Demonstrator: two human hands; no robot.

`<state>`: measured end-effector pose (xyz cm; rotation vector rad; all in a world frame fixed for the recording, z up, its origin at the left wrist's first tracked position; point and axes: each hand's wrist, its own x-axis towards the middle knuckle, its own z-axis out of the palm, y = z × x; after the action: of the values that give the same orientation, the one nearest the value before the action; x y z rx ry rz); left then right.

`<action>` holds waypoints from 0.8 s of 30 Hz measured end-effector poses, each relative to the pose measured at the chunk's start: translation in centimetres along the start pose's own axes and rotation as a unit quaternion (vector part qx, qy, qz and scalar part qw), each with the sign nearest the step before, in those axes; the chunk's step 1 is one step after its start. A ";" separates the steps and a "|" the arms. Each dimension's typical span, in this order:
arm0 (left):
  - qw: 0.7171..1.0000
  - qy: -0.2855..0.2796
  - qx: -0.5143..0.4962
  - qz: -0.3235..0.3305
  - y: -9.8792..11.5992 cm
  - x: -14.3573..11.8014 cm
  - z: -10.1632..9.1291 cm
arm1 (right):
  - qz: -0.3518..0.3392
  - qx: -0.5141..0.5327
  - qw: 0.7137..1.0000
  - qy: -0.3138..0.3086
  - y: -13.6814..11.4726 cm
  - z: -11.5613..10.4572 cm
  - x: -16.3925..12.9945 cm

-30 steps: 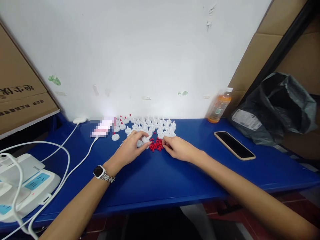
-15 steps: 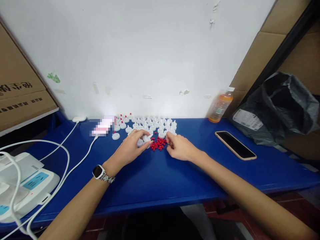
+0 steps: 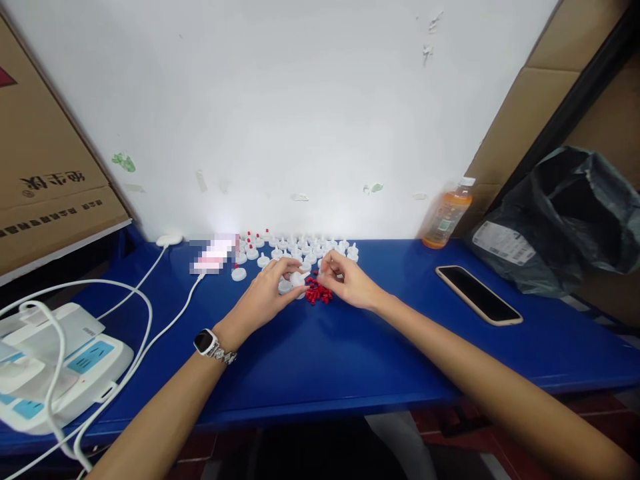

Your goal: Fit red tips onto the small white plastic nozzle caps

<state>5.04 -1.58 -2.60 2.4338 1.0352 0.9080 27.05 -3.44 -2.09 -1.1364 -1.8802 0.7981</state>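
My left hand (image 3: pixel 270 293) pinches a small white plastic cap (image 3: pixel 297 279) just above the blue table (image 3: pixel 320 347), with another white cap under its fingers. My right hand (image 3: pixel 347 280) is raised next to it, its fingertips pinched near the held cap; what they hold is too small to see. Between the hands lies a small heap of red pieces (image 3: pixel 317 292). Behind the hands, several white caps (image 3: pixel 295 250) stand in rows, some topped with red at the left end (image 3: pixel 253 241).
A phone (image 3: pixel 479 294) lies face up on the right, with an orange drink bottle (image 3: pixel 444 215) and a black bag (image 3: pixel 555 220) behind it. White cables (image 3: pixel 145 313) and a white device (image 3: pixel 50 363) sit on the left, beside a cardboard box (image 3: pixel 45 173).
My right hand has lifted off the red heap and moved left, towards the cap in my left hand. My left hand has stayed in place. The view has shifted slightly.
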 end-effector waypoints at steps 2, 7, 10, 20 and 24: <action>1.000 0.009 -0.017 -0.001 0.3 0.0 0.1 | -0.008 0.042 0.999 -0.011 -0.8 0.3 0.3; 1.000 0.017 -0.008 0.009 1.0 -0.2 0.0 | -0.011 0.027 1.000 0.004 -2.0 -0.4 -0.4; 0.998 -0.018 0.024 0.057 1.0 -0.3 -0.6 | 0.006 -0.031 0.998 -0.045 -2.0 -1.3 -2.1; 0.998 -0.050 0.024 0.024 -0.6 0.0 -0.7 | 0.001 -0.174 0.982 -0.069 -0.7 0.6 -1.4; 0.999 -0.045 0.025 0.015 -0.8 0.0 -0.5 | 0.006 -0.204 0.978 -0.038 -0.2 0.8 -0.2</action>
<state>4.31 -1.00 -2.62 2.5136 1.0036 0.7828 26.34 -3.81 -2.42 -1.3806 -2.1659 0.4770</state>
